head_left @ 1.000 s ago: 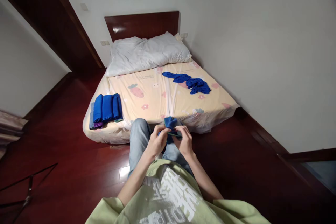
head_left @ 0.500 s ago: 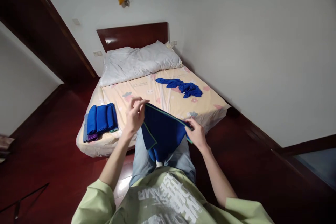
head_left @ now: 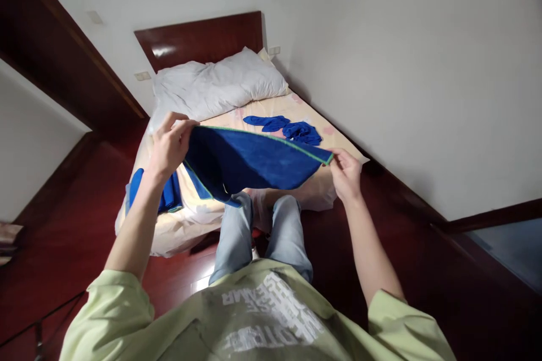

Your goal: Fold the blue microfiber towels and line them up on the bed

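Compared with the earlier frame, both hands are wider apart and higher in the view, and the blue cloth [head_left: 254, 158] is spread broader between them. It is in the air before the body, over the near side of the bed [head_left: 317, 192] as the view shows it. The left hand [head_left: 169, 144] has thumb and fingers closed in a pinch on one end of the green-edged hem. The right hand [head_left: 346, 172] pinches the other end, near a corner, with thumb and forefinger together and the other fingers bent. Probably the ends are held so in order that the hem stays stretched and the rest can fall freely.

Its long axis goes across the body, from hand to hand, with the right end lower in the view. The loose part hangs down, and its lower left flap points to the left knee [head_left: 237, 211]; whether they touch, I cannot tell.

On the bed, crumpled blue fabric [head_left: 302, 131] lies beyond the cloth toward the right, while folded blue bundles [head_left: 171, 192] are at the left, partly hidden by the left forearm [head_left: 135, 231], perhaps to keep the two groups separate.
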`<state>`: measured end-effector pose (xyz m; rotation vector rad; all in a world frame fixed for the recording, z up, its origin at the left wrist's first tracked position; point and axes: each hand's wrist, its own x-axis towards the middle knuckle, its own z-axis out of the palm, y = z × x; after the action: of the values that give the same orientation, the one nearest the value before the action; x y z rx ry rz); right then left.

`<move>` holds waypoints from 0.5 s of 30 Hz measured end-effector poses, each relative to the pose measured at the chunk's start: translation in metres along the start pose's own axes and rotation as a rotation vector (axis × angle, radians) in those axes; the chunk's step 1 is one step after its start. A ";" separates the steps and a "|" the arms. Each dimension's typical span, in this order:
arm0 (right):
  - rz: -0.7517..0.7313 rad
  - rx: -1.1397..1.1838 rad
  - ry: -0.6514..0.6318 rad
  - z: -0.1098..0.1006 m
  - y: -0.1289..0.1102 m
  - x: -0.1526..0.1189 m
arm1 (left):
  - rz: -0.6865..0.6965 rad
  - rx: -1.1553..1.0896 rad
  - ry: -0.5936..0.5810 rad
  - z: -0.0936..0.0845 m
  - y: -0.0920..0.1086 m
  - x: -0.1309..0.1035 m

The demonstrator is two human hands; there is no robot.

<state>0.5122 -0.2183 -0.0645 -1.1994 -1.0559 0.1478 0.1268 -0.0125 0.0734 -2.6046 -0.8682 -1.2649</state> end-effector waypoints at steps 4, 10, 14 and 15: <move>-0.027 -0.008 0.079 0.014 -0.002 0.030 | 0.034 -0.053 -0.093 0.022 -0.029 0.001; -0.095 -0.018 0.137 0.026 -0.003 0.066 | -0.057 -0.179 -0.210 0.083 -0.053 -0.019; -0.116 -0.065 0.095 0.026 -0.001 0.072 | -0.072 -0.265 -0.314 0.120 -0.051 -0.049; -0.124 -0.087 0.062 0.027 -0.001 0.071 | -0.089 -0.274 -0.324 0.127 -0.050 -0.055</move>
<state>0.5308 -0.1579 -0.0222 -1.2048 -1.0880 -0.0316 0.1599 0.0478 -0.0572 -3.0821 -0.9244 -1.0632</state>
